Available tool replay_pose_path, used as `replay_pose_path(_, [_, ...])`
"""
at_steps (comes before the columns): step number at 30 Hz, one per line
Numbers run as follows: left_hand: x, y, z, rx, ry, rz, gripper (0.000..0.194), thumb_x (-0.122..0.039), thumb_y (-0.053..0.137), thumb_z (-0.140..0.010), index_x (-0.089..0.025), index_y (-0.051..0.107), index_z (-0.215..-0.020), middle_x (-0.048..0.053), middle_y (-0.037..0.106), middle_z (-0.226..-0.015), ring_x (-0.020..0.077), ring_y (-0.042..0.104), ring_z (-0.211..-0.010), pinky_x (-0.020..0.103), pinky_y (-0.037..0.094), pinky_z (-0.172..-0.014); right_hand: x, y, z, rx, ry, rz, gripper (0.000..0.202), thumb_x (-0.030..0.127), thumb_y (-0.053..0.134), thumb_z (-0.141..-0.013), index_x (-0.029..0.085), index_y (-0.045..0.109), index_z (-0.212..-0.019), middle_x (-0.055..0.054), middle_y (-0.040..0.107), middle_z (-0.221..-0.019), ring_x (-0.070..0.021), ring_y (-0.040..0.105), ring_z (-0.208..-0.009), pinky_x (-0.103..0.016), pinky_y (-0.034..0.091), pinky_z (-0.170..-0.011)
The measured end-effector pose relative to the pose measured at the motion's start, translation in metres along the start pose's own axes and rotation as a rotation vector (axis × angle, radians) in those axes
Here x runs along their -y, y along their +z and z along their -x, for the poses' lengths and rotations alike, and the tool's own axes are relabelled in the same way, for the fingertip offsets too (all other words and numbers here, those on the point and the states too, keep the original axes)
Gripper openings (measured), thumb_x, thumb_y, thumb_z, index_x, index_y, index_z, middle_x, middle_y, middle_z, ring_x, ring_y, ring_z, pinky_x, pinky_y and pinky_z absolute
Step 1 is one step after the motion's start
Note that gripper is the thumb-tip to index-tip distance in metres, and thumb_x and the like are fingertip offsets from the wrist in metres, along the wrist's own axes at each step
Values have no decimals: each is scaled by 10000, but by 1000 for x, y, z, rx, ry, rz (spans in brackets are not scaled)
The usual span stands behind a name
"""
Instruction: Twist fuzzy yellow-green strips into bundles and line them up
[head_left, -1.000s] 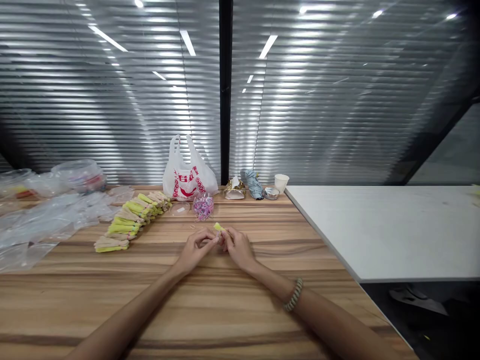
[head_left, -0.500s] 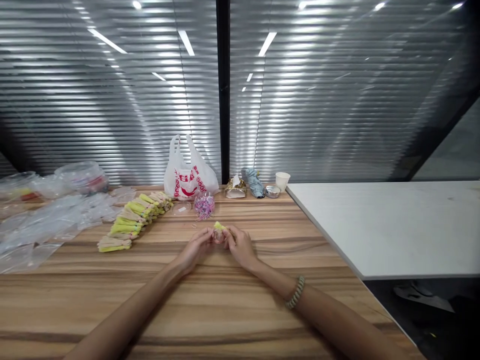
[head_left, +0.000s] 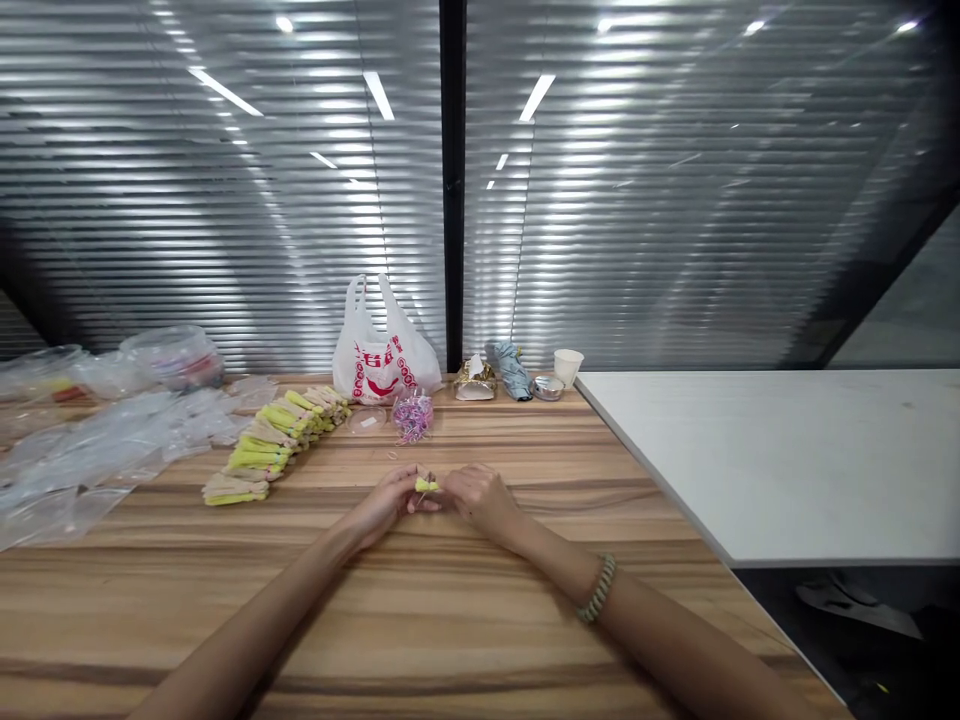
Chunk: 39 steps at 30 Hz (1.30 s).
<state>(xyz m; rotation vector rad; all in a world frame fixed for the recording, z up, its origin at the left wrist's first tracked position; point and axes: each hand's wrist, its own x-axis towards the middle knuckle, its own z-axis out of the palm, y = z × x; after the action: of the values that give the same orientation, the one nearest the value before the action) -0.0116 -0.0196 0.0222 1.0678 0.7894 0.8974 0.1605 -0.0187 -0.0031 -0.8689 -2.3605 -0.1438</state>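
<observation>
My left hand (head_left: 392,503) is closed around a small yellow bundle (head_left: 427,486) over the middle of the wooden table. The fingers of my right hand (head_left: 480,498) are bent and pinched together just right of the bundle; what they grip is hidden or too thin to make out. Beyond both hands, a clump of small pink and purple bands (head_left: 412,417) sits in a clear container. One loose band (head_left: 392,455) lies in front of it. Left of the hands runs a long row of yellow and beige bundles (head_left: 274,437).
Clear plastic bags (head_left: 112,445) cover the table's left side. Along the back stand a white carrier bag (head_left: 386,350), a gold tissue pack (head_left: 475,382), a crumpled blue-grey item (head_left: 513,372), a round tin (head_left: 548,388) and a paper cup (head_left: 568,366). A white table (head_left: 787,450) adjoins on the right.
Both hands have come slightly nearer to me. The yellow bundle has turned and dropped lower, resting now by the left fingers, and the right hand has rolled over with its knuckles up.
</observation>
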Motion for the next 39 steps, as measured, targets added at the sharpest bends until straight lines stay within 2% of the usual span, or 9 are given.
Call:
replay_pose_path(3, [-3,0,0,-21,20,-140,189,-303,643,-652,-138,553,-653,-57,491,-549,17,311,-390,245,454,-613,-6,-4,0,29,-120,91,213,173,372,-888,179,576,-946,-37,639,-775,-138,545,-734,-256,345,-677])
replay_pose_path(7, [-6,3,1,-76,38,-350,275,-401,613,-659,-132,556,-672,-27,522,-534,59,435,-432,185,338,-454,-9,-12,-1,52,-228,174,226,180,342,-905,181,538,-1018,-43,627,-794,-133,526,-726,-264,336,-664])
replay_pose_path(12, [-4,5,-1,-121,52,-499,365,-490,578,-653,-127,545,-675,-12,543,-502,69,428,-406,176,234,-387,-8,-15,-3,88,-248,223,195,168,362,-897,158,546,-961,-49,613,-754,-142,525,-697,-274,336,-639])
replay_pose_path(16, [0,0,-3,-167,97,-535,365,-488,593,-638,-125,561,-661,-26,524,-496,70,429,-409,187,317,-425,-4,-14,-3,153,-169,299,166,149,405,-871,155,548,-954,-62,622,-788,-163,539,-714,-290,346,-645])
replay_pose_path(21, [2,-5,-4,-164,121,-531,336,-453,617,-639,-119,597,-670,19,593,-642,95,511,-494,223,401,-529,-1,-14,-3,185,-133,346,167,146,407,-865,153,544,-959,-62,627,-794,-176,553,-720,-297,350,-649])
replay_pose_path(26, [-1,-3,-4,-176,139,-466,296,-422,622,-651,-132,616,-709,25,614,-712,132,574,-624,241,418,-646,0,-12,-3,151,-88,335,164,126,390,-863,133,552,-894,-59,629,-729,-170,564,-669,-291,343,-632])
replay_pose_path(30, [-4,0,-3,-177,141,-450,285,-413,633,-645,-137,610,-714,18,614,-691,141,566,-656,238,407,-653,-2,-10,-2,101,-56,304,145,140,399,-863,145,544,-870,-42,628,-690,-159,568,-645,-280,330,-621])
replay_pose_path(35, [-1,3,-1,-108,162,-403,292,-362,672,-624,-120,608,-776,35,619,-714,142,541,-681,238,404,-656,-4,-6,0,33,-25,303,91,125,448,-835,158,532,-826,-22,626,-678,-148,564,-624,-268,322,-612])
replay_pose_path(39, [1,3,0,-48,144,-284,290,-320,685,-626,-129,603,-828,51,634,-816,156,555,-770,261,410,-740,-5,-4,0,-37,-40,296,112,149,426,-856,158,522,-799,-11,617,-633,-134,557,-582,-256,313,-590])
